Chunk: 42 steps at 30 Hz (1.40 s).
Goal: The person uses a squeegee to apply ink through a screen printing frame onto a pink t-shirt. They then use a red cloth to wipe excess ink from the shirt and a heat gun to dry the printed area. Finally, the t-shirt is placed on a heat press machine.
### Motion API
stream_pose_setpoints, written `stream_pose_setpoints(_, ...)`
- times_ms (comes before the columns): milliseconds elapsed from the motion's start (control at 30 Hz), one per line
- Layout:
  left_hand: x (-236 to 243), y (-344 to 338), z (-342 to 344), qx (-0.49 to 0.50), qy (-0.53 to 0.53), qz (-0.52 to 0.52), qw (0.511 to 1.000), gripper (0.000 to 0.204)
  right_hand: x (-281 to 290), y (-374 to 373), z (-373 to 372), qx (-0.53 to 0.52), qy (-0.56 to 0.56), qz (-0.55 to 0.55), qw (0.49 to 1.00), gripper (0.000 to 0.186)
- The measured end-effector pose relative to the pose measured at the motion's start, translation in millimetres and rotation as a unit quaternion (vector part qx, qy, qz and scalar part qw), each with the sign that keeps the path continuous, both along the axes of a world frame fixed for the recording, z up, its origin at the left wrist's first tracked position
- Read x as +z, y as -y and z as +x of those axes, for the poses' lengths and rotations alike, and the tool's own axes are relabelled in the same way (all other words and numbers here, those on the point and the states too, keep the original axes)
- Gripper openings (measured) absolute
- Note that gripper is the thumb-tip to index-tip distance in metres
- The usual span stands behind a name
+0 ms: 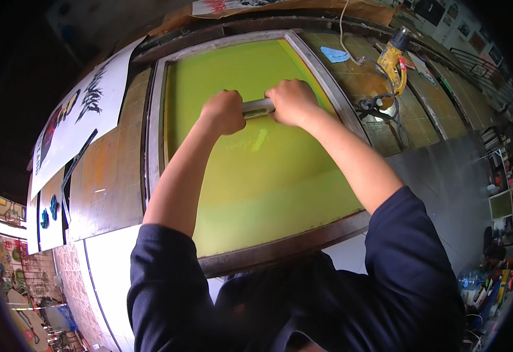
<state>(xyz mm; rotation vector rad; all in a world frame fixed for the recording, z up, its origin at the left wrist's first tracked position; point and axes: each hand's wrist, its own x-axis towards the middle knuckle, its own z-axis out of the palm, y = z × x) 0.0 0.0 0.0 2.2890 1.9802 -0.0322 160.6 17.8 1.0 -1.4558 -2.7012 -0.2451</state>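
A large screen-printing frame [338,230] lies before me on the table, its yellow-green mesh [256,188] stretched flat inside. Over the far half of the mesh, a short pale-grey squeegee [258,109] spans the gap between my fists. My left hand [224,111] is closed round its left end, and my right hand [293,102] grips the right end. The squeegee's lower edge is hard to make out, so I cannot tell how firmly it meets the mesh. A faint design and a bright glint show on the mesh just nearer than my hands.
Right of the frame, a yellow heat gun [392,61] stands with its dark cord [379,104] coiled beside it. A crumpled blue cloth [334,54] lies close by. Along the left, a white printed sheet [107,91] covers part of the brown tabletop [107,190].
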Motion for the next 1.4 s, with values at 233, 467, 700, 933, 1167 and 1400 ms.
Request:
stream_pose_setpoints(233, -6, 80, 10, -0.073, 0.02, -0.032, 0.997, 0.016, 1, 74, 23, 0.014, 0.019, -0.079, 0.997, 0.024)
stream_pose_setpoints(467, -17, 148, 31, -0.078, 0.022, 0.069, 0.994, 0.006, -36, 127, 39, 0.059, -0.096, 0.02, 0.993, 0.027)
stream_pose_setpoints(700, 9, 120, 3, -0.135, 0.202, 0.014, 0.97, 0.058, -1, 106, 36, -0.014, -0.062, -0.023, 0.998, 0.016)
stream_pose_setpoints(933, -35, 180, -124, 0.182, 0.255, 0.179, 0.933, 0.075, -7, 70, 165, -0.168, -0.617, -0.316, 0.701, 0.038)
stream_pose_setpoints(1167, -65, 225, -146, 0.343, 0.173, 0.045, 0.922, 0.078, -56, 89, 223, -0.199, -0.718, -0.393, 0.539, 0.045)
stream_pose_setpoints(1400, -88, 216, -132, 0.362, 0.235, 0.064, 0.9, 0.059, -67, 86, 217, -0.211, -0.737, -0.354, 0.536, 0.045)
